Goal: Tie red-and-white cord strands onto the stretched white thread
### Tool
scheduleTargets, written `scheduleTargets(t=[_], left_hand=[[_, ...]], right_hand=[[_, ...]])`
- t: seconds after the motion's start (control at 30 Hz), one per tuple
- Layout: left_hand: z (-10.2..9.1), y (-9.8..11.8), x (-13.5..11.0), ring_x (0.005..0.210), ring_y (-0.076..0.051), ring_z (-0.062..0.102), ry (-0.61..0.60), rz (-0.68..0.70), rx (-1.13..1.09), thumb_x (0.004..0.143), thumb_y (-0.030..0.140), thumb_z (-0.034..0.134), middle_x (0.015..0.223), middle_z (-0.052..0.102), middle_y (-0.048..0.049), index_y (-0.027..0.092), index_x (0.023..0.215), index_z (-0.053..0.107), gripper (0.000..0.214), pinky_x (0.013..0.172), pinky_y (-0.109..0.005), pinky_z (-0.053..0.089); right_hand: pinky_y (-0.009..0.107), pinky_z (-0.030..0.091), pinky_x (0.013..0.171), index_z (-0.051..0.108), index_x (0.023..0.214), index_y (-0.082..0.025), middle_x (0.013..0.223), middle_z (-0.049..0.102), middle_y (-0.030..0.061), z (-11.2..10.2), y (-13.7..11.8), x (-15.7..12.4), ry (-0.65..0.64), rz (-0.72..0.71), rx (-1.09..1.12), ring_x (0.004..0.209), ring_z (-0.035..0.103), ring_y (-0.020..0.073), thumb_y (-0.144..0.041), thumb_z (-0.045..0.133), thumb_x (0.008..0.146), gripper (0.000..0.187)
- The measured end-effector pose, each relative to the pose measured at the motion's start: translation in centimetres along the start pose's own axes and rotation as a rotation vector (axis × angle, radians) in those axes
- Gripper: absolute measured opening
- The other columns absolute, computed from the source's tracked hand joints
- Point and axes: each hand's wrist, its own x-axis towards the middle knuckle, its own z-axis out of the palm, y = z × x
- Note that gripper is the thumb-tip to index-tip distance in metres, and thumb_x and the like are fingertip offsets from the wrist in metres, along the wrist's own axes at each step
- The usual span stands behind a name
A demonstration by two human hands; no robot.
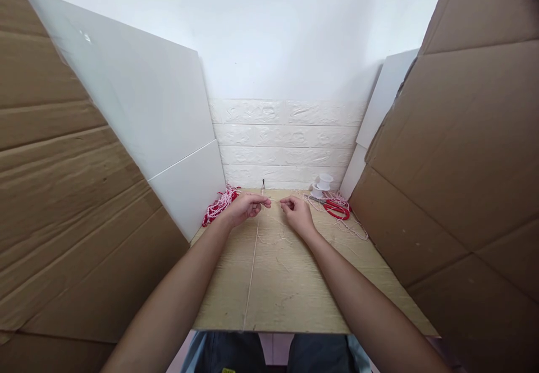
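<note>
My left hand [246, 207] and my right hand [297, 212] rest near the far end of a pale wooden board [290, 283], fingers pinched together. Between them runs a thin pale string [275, 200], and each hand pinches an end of it. A long taut string [252, 266] stretches from a small dark nail [263, 183] at the back edge down toward me, passing just right of my left hand. Loose bits of thread lie on the board under my hands.
A heap of red and white cords [219, 204] lies at the back left. Red scissors [336, 208] and two white spools [322, 185] sit at the back right among loose threads. Cardboard panels [455, 165] and white boards [160, 120] wall both sides.
</note>
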Motion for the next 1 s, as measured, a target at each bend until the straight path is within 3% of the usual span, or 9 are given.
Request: scheduleTargets(t=[0.1, 0.23, 0.33, 0.4, 0.53, 0.67, 0.8, 1.0], left_hand=[[-0.1, 0.1, 0.0, 0.049, -0.006, 0.038, 0.002, -0.011, -0.007, 0.07, 0.037, 0.072, 0.069, 0.067, -0.0073, 0.011, 0.074, 0.075, 0.026, 0.045, -0.023, 0.024], [-0.1, -0.1, 0.1, 0.049, -0.006, 0.04, 0.018, -0.017, 0.016, 0.068, 0.039, 0.073, 0.07, 0.068, -0.008, 0.011, 0.077, 0.075, 0.03, 0.044, -0.023, 0.026], [0.1, -0.4, 0.1, 0.05, -0.006, 0.041, 0.018, 0.013, 0.008, 0.068, 0.038, 0.074, 0.074, 0.069, -0.0078, 0.011, 0.079, 0.075, 0.029, 0.045, -0.023, 0.027], [0.2, -0.6, 0.2, 0.05, -0.006, 0.041, 0.016, 0.028, -0.002, 0.068, 0.037, 0.073, 0.072, 0.068, -0.0066, 0.012, 0.078, 0.075, 0.027, 0.045, -0.023, 0.026], [0.3, -0.8, 0.2, 0.049, -0.007, 0.041, -0.001, 0.028, -0.018, 0.07, 0.034, 0.072, 0.06, 0.062, -0.0035, 0.012, 0.075, 0.074, 0.022, 0.046, -0.024, 0.025], [0.2, -0.6, 0.1, 0.049, -0.007, 0.04, -0.01, 0.027, -0.015, 0.07, 0.034, 0.071, 0.06, 0.061, -0.0032, 0.012, 0.076, 0.074, 0.022, 0.046, -0.025, 0.024], [-0.1, -0.2, 0.0, 0.05, -0.007, 0.039, -0.009, 0.005, -0.017, 0.071, 0.035, 0.071, 0.065, 0.064, -0.0044, 0.012, 0.076, 0.074, 0.024, 0.047, -0.025, 0.024], [-0.8, -0.2, 0.1, 0.053, -0.007, 0.04, -0.021, -0.005, -0.11, 0.07, 0.033, 0.073, 0.075, 0.067, -0.008, 0.012, 0.068, 0.072, 0.021, 0.048, -0.023, 0.027]], right_hand=[[0.031, 0.049, 0.07, 0.072, 0.091, -0.016, 0.085, 0.073, 0.0075, -0.1, 0.2, 0.0, -0.009, 0.02, -0.018, 0.072, 0.065, 0.0196, -0.025, 0.054, 0.08, 0.023], [0.033, 0.051, 0.074, 0.068, 0.115, -0.017, 0.114, 0.07, 0.009, -0.1, -0.3, -0.2, -0.001, -0.02, -0.031, 0.065, 0.06, 0.0155, -0.025, 0.056, 0.077, 0.04], [0.032, 0.052, 0.07, 0.061, 0.128, -0.022, 0.128, 0.064, 0.0087, 0.2, -1.2, -0.5, -0.059, -0.032, 0.079, 0.061, 0.058, 0.0131, -0.028, 0.059, 0.076, 0.052], [0.03, 0.051, 0.067, 0.061, 0.128, -0.022, 0.124, 0.066, 0.0089, 0.5, -1.7, -0.8, -0.138, -0.013, 0.206, 0.064, 0.061, 0.0137, -0.032, 0.061, 0.077, 0.051], [0.029, 0.049, 0.067, 0.071, 0.105, -0.017, 0.087, 0.073, 0.0075, 0.8, -2.4, -1.1, -0.235, -0.013, 0.354, 0.07, 0.064, 0.0176, -0.039, 0.06, 0.081, 0.035], [0.028, 0.047, 0.064, 0.073, 0.089, -0.016, 0.075, 0.07, 0.0054, 0.4, -2.3, -1.0, -0.172, -0.026, 0.242, 0.066, 0.061, 0.0174, -0.039, 0.059, 0.082, 0.028], [0.028, 0.047, 0.065, 0.07, 0.086, -0.017, 0.077, 0.071, 0.0053, 0.1, -1.5, -0.6, -0.109, -0.029, 0.114, 0.068, 0.063, 0.0179, -0.034, 0.056, 0.082, 0.023], [0.029, 0.047, 0.065, 0.069, 0.086, -0.016, 0.077, 0.071, 0.0061, 0.0, -0.2, 0.0, -0.013, 0.039, 0.091, 0.067, 0.064, 0.0187, -0.031, 0.055, 0.08, 0.022]])
